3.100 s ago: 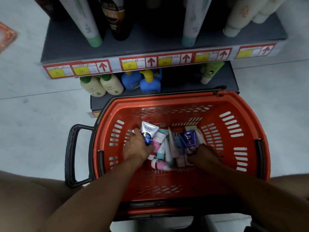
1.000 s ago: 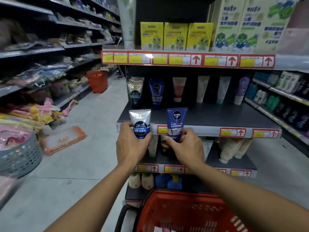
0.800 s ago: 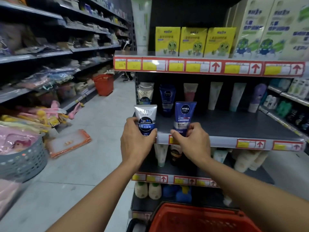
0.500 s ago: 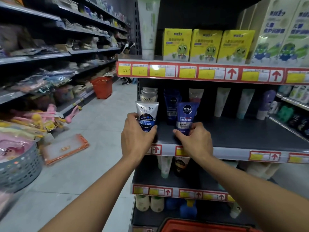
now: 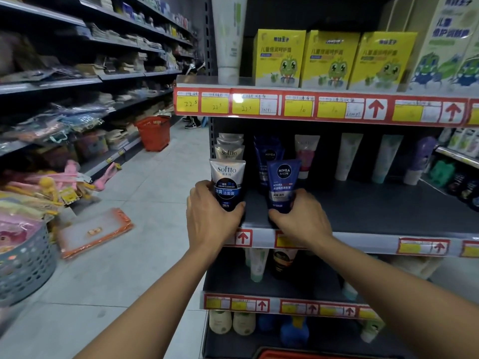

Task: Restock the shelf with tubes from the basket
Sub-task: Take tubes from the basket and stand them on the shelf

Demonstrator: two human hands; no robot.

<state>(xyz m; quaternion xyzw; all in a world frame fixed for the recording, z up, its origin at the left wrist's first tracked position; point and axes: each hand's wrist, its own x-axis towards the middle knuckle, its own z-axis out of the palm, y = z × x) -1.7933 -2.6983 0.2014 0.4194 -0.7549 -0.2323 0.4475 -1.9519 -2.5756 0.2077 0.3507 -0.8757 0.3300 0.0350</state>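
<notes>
Two bare forearms, no sleeves; left hand (image 5: 210, 217), right hand (image 5: 302, 219) without gloves, rings, watch.

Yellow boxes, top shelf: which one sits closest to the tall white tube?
The leftmost yellow box, right beside the tall white tube at the shelf's left end. The middle yellow box and rightmost yellow box stand farther right.

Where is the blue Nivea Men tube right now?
Head view, centre: the Nivea Men tube stands upright at the shelf front, gripped by the right hand, right of the Softto tube.
</notes>
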